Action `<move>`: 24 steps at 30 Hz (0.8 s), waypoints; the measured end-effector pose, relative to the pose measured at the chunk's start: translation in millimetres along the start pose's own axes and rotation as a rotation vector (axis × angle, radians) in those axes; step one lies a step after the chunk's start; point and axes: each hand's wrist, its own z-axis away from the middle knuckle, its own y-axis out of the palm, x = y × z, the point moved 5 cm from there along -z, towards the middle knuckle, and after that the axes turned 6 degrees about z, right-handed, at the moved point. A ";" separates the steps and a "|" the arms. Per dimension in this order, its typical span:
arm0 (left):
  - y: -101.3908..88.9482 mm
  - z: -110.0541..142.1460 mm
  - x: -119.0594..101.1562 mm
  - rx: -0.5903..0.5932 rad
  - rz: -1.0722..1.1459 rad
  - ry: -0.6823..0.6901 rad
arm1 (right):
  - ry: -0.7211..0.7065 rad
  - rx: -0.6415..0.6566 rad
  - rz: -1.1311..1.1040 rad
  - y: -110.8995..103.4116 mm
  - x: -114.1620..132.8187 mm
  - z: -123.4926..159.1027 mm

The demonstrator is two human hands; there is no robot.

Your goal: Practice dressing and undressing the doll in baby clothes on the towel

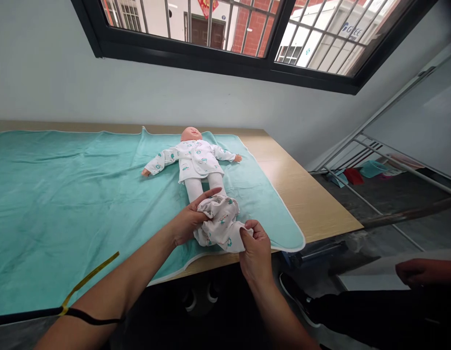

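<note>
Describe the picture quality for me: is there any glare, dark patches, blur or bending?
Head view: bright window, slanted frame, likely wide-lens distortion; head view: pale sheen on the wooden table; head view: murky area below its front edge, details hard to make out; head view: left hand, right hand and printed cloth fairly sharp.

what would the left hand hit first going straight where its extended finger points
The left hand would likely meet the doll's leg first; depth is unclear, so they may already touch.
</note>
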 end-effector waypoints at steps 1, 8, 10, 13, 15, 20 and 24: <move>-1.8 -0.2 -0.2 -0.015 0.030 0.005 | -0.018 -0.013 0.005 -1.1 -0.2 -1.4; -3.9 -0.2 -0.8 0.004 0.058 -0.063 | -0.113 -0.125 0.096 -11.8 -5.2 -8.3; 0.7 0.9 -1.6 0.089 -0.021 -0.046 | -0.145 -0.138 0.143 -12.4 -4.8 -9.4; 8.2 3.4 -2.8 0.153 -0.172 0.039 | -0.206 -0.119 0.302 -9.3 -0.8 -9.9; 10.5 4.3 -1.4 0.115 -0.245 0.067 | -0.241 -0.098 0.424 -5.5 2.3 -9.3; 5.8 1.8 2.6 -0.004 -0.200 0.087 | -0.196 -0.077 0.311 0.5 3.0 -10.0; -8.5 -2.9 0.5 -0.141 -0.025 0.129 | -0.092 0.026 0.210 -0.6 -1.9 -14.7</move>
